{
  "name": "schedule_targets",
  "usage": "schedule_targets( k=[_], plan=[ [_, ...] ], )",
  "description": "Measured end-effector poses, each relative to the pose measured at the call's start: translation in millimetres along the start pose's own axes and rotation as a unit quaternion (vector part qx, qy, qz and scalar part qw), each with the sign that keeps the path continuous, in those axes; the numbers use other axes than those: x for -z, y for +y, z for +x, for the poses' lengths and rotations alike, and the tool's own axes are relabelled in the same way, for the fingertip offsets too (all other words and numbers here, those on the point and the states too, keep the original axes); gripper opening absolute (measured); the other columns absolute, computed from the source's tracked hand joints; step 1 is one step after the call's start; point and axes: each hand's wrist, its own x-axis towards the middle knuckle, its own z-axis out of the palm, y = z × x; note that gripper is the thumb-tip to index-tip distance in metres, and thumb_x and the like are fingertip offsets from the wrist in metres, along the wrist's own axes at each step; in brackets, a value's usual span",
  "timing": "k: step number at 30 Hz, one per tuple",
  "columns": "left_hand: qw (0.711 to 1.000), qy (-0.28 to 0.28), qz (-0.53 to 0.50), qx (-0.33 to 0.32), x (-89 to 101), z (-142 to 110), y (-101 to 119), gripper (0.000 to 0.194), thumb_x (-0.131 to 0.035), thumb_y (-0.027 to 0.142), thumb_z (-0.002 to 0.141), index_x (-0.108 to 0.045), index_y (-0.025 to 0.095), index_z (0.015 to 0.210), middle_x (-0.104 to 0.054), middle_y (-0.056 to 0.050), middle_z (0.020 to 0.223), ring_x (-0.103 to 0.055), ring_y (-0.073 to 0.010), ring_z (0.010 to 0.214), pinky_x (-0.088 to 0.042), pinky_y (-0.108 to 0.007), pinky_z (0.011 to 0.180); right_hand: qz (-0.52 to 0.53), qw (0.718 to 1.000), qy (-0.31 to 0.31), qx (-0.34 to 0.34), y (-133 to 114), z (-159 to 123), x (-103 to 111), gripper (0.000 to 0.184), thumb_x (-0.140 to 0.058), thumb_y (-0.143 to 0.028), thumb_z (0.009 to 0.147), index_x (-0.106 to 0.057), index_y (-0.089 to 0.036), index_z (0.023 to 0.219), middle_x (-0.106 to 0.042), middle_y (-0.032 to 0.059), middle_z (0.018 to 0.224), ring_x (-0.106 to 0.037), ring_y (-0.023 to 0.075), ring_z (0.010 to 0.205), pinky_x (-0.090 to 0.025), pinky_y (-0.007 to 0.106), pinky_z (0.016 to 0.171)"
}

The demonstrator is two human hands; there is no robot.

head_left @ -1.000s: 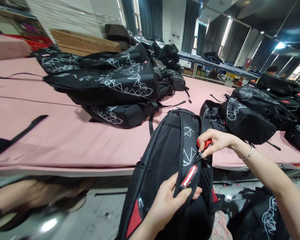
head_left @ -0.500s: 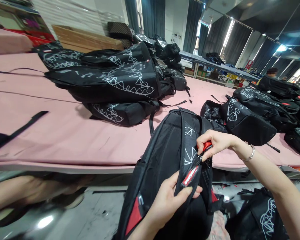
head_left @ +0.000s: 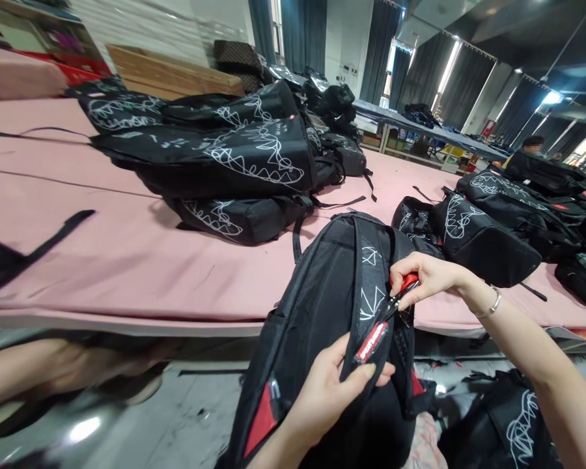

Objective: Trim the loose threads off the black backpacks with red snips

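Observation:
A black backpack (head_left: 317, 312) stands upright before me at the table's front edge, its back side and straps facing me. My left hand (head_left: 329, 384) is closed around the lower part of a shoulder strap (head_left: 368, 280) printed with white lines. A red-and-white label (head_left: 372, 342) sits on that strap just above my left thumb. My right hand (head_left: 422, 280) grips a pair of thread snips (head_left: 409, 282) with red handles. Their dark blades point down-left, close to the strap edge above the label; whether they touch it I cannot tell.
Black backpacks with white scribble prints (head_left: 215, 156) lie piled on the pink table (head_left: 151, 273), with more at right (head_left: 488, 221). Another black bag (head_left: 508, 417) is low at right. A person's bare leg (head_left: 53, 371) shows at lower left, and someone sits far off at right.
My right hand and the snips have shifted slightly right, and the blades show more clearly above the label. My left hand keeps its hold on the strap.

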Motion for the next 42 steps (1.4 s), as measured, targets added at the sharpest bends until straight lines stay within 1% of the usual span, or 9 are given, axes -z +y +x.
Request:
schedule_targets(
  k=[6, 11, 17, 23, 28, 34, 37, 39, 42],
  plan=[
    [1.000, -0.003, 0.005, 0.001, -1.1, 0, 1, 0.021, -0.059, 0.020, 0.071, -0.054, 0.012, 0.090, -0.070, -0.010, 0.075, -0.066, -0.0192, 0.066, -0.049, -0.027, 0.065, -0.027, 0.999, -0.033, 0.019, -4, 4, -3, 0.035, -0.076, -0.039, 0.066, -0.061, -0.008, 0.071, -0.059, 0.0005, 0.068, -0.051, 0.0064, 0.059, -0.041, 0.016, 0.055],
    [1.000, -0.002, 0.015, -0.005, -0.6, -1, 3, 0.024, -0.058, 0.021, 0.072, -0.054, 0.011, 0.093, -0.070, -0.009, 0.075, -0.065, -0.0173, 0.066, -0.049, -0.025, 0.068, -0.073, 0.995, -0.052, 0.052, -5, 9, -8, 0.029, -0.071, -0.035, 0.073, -0.062, -0.008, 0.073, -0.060, 0.0019, 0.070, -0.052, 0.0071, 0.061, -0.042, 0.016, 0.057],
    [1.000, -0.019, 0.004, 0.008, 1.4, 3, 0, 0.028, -0.061, 0.023, 0.070, -0.053, 0.011, 0.094, -0.070, -0.010, 0.075, -0.065, -0.0185, 0.067, -0.050, -0.027, 0.068, -0.131, 0.987, -0.060, 0.067, -10, 9, -11, 0.027, -0.068, -0.035, 0.076, -0.061, -0.008, 0.075, -0.059, 0.0013, 0.067, -0.049, 0.0066, 0.056, -0.039, 0.015, 0.053],
    [1.000, 0.005, 0.009, -0.007, -1.2, 2, 1, 0.026, -0.058, 0.022, 0.072, -0.053, 0.012, 0.095, -0.070, -0.009, 0.075, -0.065, -0.0176, 0.067, -0.049, -0.027, 0.069, -0.161, 0.981, -0.065, 0.087, -11, 10, -14, 0.031, -0.063, -0.039, 0.080, -0.060, -0.009, 0.074, -0.057, 0.0013, 0.067, -0.049, 0.0071, 0.056, -0.038, 0.016, 0.054],
    [1.000, -0.014, -0.018, 0.021, 0.4, 5, -2, 0.031, -0.062, 0.023, 0.068, -0.052, 0.011, 0.095, -0.070, -0.011, 0.075, -0.066, -0.0202, 0.067, -0.051, -0.028, 0.067, -0.201, 0.972, -0.078, 0.097, -12, 12, -20, 0.030, -0.061, -0.040, 0.082, -0.060, -0.011, 0.076, -0.057, 0.0005, 0.066, -0.049, 0.0070, 0.057, -0.036, 0.016, 0.054],
    [1.000, 0.016, -0.024, 0.005, -4.2, 1, 2, 0.028, -0.061, 0.020, 0.069, -0.053, 0.012, 0.095, -0.070, -0.009, 0.074, -0.067, -0.0199, 0.067, -0.052, -0.029, 0.069, -0.212, 0.968, -0.073, 0.115, -15, 14, -28, 0.030, -0.058, -0.040, 0.084, -0.060, -0.011, 0.075, -0.058, 0.0011, 0.065, -0.050, 0.0076, 0.056, -0.037, 0.017, 0.054],
    [0.999, 0.010, -0.029, -0.007, -1.9, -1, 2, 0.029, -0.063, 0.020, 0.069, -0.054, 0.011, 0.095, -0.070, -0.009, 0.073, -0.066, -0.0207, 0.068, -0.051, -0.031, 0.070, -0.166, 0.978, -0.019, 0.128, -9, 11, -30, 0.030, -0.061, -0.040, 0.082, -0.060, -0.012, 0.074, -0.059, 0.0014, 0.065, -0.051, 0.0079, 0.056, -0.039, 0.017, 0.053],
    [0.999, 0.003, -0.038, -0.007, 2.4, -1, 1, 0.032, -0.065, 0.023, 0.069, -0.054, 0.011, 0.096, -0.069, -0.010, 0.073, -0.066, -0.0214, 0.067, -0.051, -0.030, 0.068, -0.131, 0.979, 0.078, 0.134, 0, 5, -29, 0.029, -0.066, -0.041, 0.077, -0.060, -0.012, 0.075, -0.059, 0.0022, 0.068, -0.052, 0.0089, 0.058, -0.040, 0.018, 0.054],
    [0.998, -0.006, -0.059, 0.000, 10.6, 0, -1, 0.036, -0.069, 0.030, 0.067, -0.055, 0.011, 0.094, -0.069, -0.012, 0.073, -0.065, -0.0221, 0.066, -0.051, -0.029, 0.063, -0.124, 0.957, 0.215, 0.150, 19, -5, -25, 0.031, -0.072, -0.041, 0.071, -0.062, -0.013, 0.080, -0.061, 0.0043, 0.074, -0.055, 0.0129, 0.066, -0.044, 0.024, 0.061]
  ],
)
